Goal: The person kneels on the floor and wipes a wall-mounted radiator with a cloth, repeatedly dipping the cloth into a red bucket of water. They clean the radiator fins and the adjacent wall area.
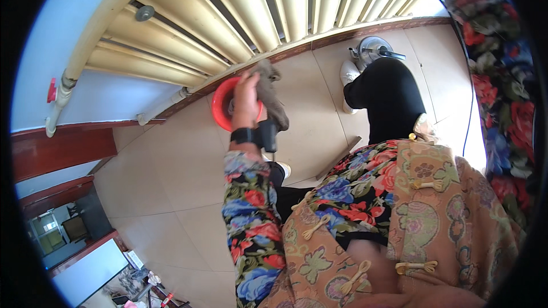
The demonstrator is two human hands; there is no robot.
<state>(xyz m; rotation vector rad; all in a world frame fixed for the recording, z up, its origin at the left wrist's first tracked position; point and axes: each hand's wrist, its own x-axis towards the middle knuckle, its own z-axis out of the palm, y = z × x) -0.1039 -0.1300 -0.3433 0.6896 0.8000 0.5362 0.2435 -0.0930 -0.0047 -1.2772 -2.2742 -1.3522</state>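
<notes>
My left hand (246, 98), slightly blurred, grips a limp grey-brown cloth (272, 98). The cloth hangs beside the fingers, over the right part of a red plastic basin (220, 109) on the tiled floor. Part of the basin's inside is hidden by the hand. A black device (267, 134) is strapped to the left wrist. At the right, a floral sleeve (483, 81) covers my right arm, which reaches to the top edge; the right hand is out of view. A black cable (469, 64) runs down alongside that sleeve.
A cream radiator (239, 4) lines the wall above the basin. A metal kettle (372, 47) with a black handle stands near my white shoe (349, 72). A narrow grey-brown strip (338, 158) lies by my legs. Assorted items (147, 288) crowd the lower left.
</notes>
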